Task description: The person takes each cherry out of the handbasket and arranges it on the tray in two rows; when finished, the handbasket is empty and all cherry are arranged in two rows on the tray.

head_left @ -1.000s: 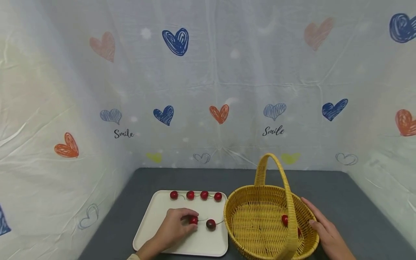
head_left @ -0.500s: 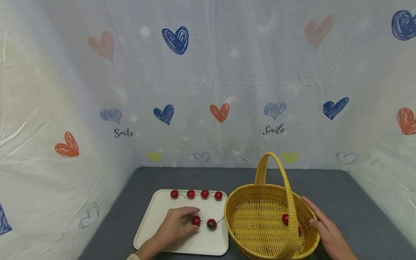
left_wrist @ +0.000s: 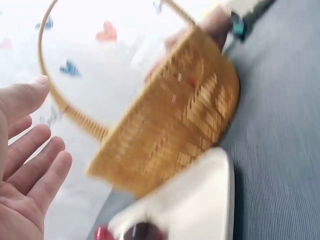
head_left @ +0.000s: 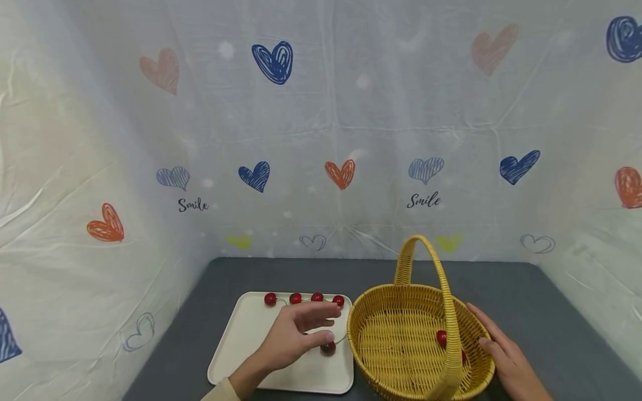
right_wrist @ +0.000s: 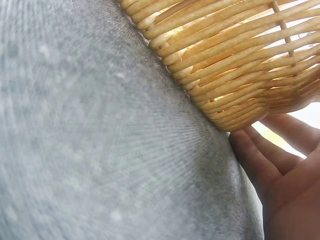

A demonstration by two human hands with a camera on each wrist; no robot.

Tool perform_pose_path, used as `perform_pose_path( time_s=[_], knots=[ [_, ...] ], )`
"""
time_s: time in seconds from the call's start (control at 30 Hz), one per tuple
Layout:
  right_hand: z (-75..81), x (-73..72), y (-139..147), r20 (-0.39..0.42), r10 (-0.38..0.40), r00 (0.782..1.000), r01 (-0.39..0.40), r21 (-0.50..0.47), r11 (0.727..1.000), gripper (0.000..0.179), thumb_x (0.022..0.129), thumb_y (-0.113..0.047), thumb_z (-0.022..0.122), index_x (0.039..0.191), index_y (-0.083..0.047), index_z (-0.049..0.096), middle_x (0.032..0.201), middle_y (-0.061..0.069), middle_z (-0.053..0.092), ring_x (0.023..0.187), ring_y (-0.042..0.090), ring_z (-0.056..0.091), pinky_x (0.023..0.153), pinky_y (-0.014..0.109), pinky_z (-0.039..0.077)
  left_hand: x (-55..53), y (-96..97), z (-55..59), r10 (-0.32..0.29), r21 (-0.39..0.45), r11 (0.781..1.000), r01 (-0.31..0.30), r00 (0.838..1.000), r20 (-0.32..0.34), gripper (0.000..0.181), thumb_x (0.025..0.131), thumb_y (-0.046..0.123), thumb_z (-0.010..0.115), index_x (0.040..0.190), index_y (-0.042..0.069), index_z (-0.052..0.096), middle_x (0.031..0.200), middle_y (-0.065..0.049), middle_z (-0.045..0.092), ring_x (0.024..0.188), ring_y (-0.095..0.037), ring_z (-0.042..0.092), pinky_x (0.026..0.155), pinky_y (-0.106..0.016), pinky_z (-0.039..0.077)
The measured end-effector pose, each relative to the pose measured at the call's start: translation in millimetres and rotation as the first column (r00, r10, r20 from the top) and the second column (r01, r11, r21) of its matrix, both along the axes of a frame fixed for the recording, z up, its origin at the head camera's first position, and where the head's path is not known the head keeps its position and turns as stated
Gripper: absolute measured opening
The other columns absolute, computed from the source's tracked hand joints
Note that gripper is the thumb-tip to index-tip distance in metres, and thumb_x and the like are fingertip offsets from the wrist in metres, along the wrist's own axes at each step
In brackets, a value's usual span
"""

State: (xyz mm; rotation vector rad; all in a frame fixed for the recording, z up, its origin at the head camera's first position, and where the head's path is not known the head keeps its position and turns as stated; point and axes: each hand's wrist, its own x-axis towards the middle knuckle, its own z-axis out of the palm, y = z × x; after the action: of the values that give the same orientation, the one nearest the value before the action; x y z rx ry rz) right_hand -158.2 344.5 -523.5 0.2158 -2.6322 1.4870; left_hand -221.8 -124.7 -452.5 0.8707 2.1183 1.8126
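Note:
My left hand (head_left: pixel 293 337) hovers over the white tray (head_left: pixel 236 348) with thumb and fingers apart; the left wrist view shows nothing in its palm. Just beyond the fingertips lies a dark red cherry (head_left: pixel 328 348). Beside that one, a brighter red cherry (left_wrist: pixel 103 233) shows at the bottom of the left wrist view, and my hand covers it in the head view. My right hand (head_left: pixel 511 356) rests against the right side of the yellow wicker basket (head_left: pixel 386 345), fingers extended along its outer wall. Inside the basket are a red cherry (head_left: pixel 441 338) and another partly behind the handle.
Several red cherries (head_left: pixel 295 299) with stems line the tray's far edge. The basket's tall arched handle (head_left: pixel 446 312) rises over its opening, and its left rim meets the tray's right side. A white curtain (head_left: pixel 321 111) with printed hearts hangs behind the grey table (head_left: pixel 281 273).
My left hand, earlier around a red cherry on the tray, has moved up and to the right with its fingers spread. The right hand and the basket have stayed in place.

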Motion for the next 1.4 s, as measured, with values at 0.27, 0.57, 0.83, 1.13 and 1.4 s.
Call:
perform_pose_path(
  time_s=[0.27,0.57,0.83,1.13,1.4],
  knots=[
    [-2.1,1.3,0,0.013,-0.007,1.0,0.007,-0.01,1.0,0.056,0.122,-0.027,0.036,0.176,-0.024,0.025,0.165,-0.021,0.029,0.13,-0.029,0.035,0.091,0.017,0.056,-0.3,62.5,-0.1,-0.215,0.128,0.969,0.21,0.976,0.023,0.044,0.104,0.016,0.077,0.146,0.003,0.069,0.144,-0.028,0.069,0.127,-0.019,0.075,0.109,-0.037,0.061],
    [-1.6,3.1,-1,0.036,-0.015,0.999,0.016,-0.019,1.0,0.056,0.122,-0.029,0.036,0.176,-0.025,0.025,0.169,-0.003,0.031,0.129,-0.026,0.04,0.09,0.019,0.058,0.9,121.8,3.5,-0.23,0.079,0.97,0.23,0.973,-0.008,0.045,0.102,0.012,0.08,0.145,0.006,0.071,0.141,-0.018,0.074,0.124,-0.024,0.077,0.106,-0.031,0.062],
    [2.1,6.0,-2,-0.008,0.008,1.0,-0.008,-0.036,0.999,0.055,0.122,-0.026,0.036,0.176,-0.024,0.026,0.165,-0.02,0.032,0.131,-0.023,0.043,0.09,0.02,0.059,3.4,165.5,7.1,-0.216,-0.045,0.976,0.212,0.971,-0.107,0.042,0.103,0.019,0.079,0.144,0.011,0.072,0.138,-0.008,0.077,0.119,-0.013,0.077,0.099,-0.021,0.061],
    [3.4,5.6,-2,-0.037,-0.002,0.999,0.002,-0.013,1.0,0.055,0.122,-0.027,0.037,0.176,-0.026,0.028,0.162,-0.031,0.031,0.132,-0.025,0.039,0.088,0.021,0.059,5.1,201.7,4.8,-0.276,-0.292,0.937,0.194,0.922,-0.273,0.031,0.104,0.011,0.077,0.134,0.014,0.078,0.124,0.004,0.082,0.108,0.006,0.073,0.089,-0.007,0.056],
    [7.7,6.8,-5,-0.026,-0.015,1.0,0.015,0.012,1.0,0.055,0.122,-0.028,0.036,0.176,-0.026,0.027,0.166,-0.024,0.03,0.132,-0.024,0.04,0.088,0.022,0.06,2.6,210.5,-5.0,-0.438,-0.553,0.83,0.076,0.703,-0.56,0.017,0.106,0.025,0.075,0.121,0.02,0.081,0.108,0.012,0.083,0.094,0.016,0.066,0.081,0.002,0.046]
  ],
)
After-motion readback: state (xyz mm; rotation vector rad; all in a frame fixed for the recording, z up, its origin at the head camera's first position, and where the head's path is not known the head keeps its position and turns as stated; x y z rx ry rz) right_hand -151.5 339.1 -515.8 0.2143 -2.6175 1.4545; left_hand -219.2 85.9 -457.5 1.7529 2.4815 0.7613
